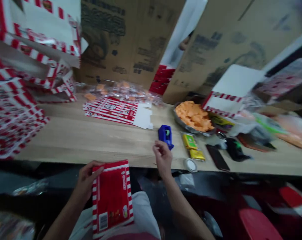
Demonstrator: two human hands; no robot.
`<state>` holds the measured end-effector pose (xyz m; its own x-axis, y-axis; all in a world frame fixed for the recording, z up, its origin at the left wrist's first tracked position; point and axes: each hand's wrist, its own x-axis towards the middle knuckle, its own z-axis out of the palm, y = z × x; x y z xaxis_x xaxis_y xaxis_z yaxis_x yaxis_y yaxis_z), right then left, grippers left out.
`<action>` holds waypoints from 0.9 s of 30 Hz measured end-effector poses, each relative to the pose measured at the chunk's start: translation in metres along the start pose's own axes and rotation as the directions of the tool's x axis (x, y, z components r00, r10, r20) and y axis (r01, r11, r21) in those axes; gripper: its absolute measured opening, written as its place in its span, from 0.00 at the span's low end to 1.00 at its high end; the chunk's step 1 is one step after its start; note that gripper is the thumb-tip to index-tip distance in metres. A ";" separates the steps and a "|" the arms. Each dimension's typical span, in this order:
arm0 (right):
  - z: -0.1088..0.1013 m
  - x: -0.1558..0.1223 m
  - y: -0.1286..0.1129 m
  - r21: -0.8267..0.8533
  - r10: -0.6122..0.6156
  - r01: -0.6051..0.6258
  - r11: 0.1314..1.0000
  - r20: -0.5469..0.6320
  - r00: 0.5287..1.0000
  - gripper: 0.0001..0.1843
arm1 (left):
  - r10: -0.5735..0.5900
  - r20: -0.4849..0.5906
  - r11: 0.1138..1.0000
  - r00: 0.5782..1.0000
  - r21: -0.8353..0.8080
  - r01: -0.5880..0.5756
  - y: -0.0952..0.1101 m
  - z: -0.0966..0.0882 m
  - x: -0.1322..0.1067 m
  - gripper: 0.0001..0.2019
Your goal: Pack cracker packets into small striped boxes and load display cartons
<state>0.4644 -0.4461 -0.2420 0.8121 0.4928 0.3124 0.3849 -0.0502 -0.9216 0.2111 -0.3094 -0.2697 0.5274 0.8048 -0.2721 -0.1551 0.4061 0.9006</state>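
Note:
My left hand (87, 181) grips the upper left edge of a red-and-white striped cardboard box (112, 196), thumb on its face. The box rests upright against my lap, below the table edge, its barcode toward the bottom. My right hand (163, 155) is at the near side of a blue tape dispenser (163, 133). Its fingers are curled in a pinch; what they hold, if anything, is too small and blurred to make out. Behind lies a flat striped carton (113, 110) with white flaps, unfolded on the table.
Striped cartons (13, 113) stack up at the left. A bowl of orange pieces (193, 115), yellow-green packets (190, 141), a tape roll (191, 165) and a dark phone (217, 156) sit to the right. Clear-wrapped orange pieces (126, 90) lie along the back, before tall cardboard (131, 40).

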 end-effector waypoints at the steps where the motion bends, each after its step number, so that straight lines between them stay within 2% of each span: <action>1: -0.016 0.013 0.006 -0.086 0.002 -0.018 0.996 -0.182 0.983 0.14 | 0.014 0.011 1.000 1.000 0.018 -0.014 -0.001 0.000 0.002 0.14; 2: -0.031 0.026 0.014 -0.144 0.010 -0.058 0.988 -0.310 0.951 0.15 | 0.028 0.020 0.999 0.999 0.030 -0.029 -0.003 0.000 0.004 0.13; 3: -0.044 0.036 0.021 -0.169 0.031 -0.102 0.980 -0.378 0.925 0.16 | 0.038 0.028 0.999 0.999 0.036 -0.039 -0.004 0.000 0.005 0.13; 6: -0.062 0.056 0.042 -0.126 0.121 -0.180 0.975 -0.375 0.919 0.18 | 0.021 0.046 0.999 0.999 0.034 -0.023 -0.008 0.002 0.006 0.12; 9: -0.057 0.062 0.057 -0.030 0.203 -0.226 0.974 -0.343 0.917 0.18 | 0.000 0.037 1.000 0.999 0.013 0.000 -0.009 0.005 0.006 0.13; 12: -0.047 0.059 0.063 0.102 0.265 -0.244 0.964 -0.392 0.881 0.18 | -0.011 0.013 1.000 1.000 0.005 0.011 -0.009 0.007 0.006 0.15; 15: -0.041 0.046 0.065 0.228 0.287 -0.199 0.953 -0.475 0.832 0.19 | -0.034 0.020 0.999 0.999 0.013 0.034 -0.009 0.008 0.007 0.16; 19: -0.037 0.022 0.073 0.349 0.311 -0.133 0.928 -0.523 0.794 0.20 | -0.072 0.020 0.997 0.997 0.006 0.072 -0.006 0.011 0.006 0.19; 23: -0.034 0.012 0.083 0.418 0.373 -0.153 0.895 -0.516 0.772 0.19 | -0.024 0.027 0.999 0.999 0.027 0.023 -0.001 0.021 0.003 0.17; 27: -0.030 0.017 0.085 0.468 0.426 -0.187 0.864 -0.479 0.768 0.19 | -0.020 0.077 1.000 0.997 -0.021 0.021 0.000 0.030 0.002 0.16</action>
<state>0.5244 -0.4681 -0.3079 0.9974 -0.0591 -0.0424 -0.0249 0.2709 -0.9623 0.2376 -0.3210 -0.2602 0.5928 0.7612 -0.2629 -0.1612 0.4320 0.8873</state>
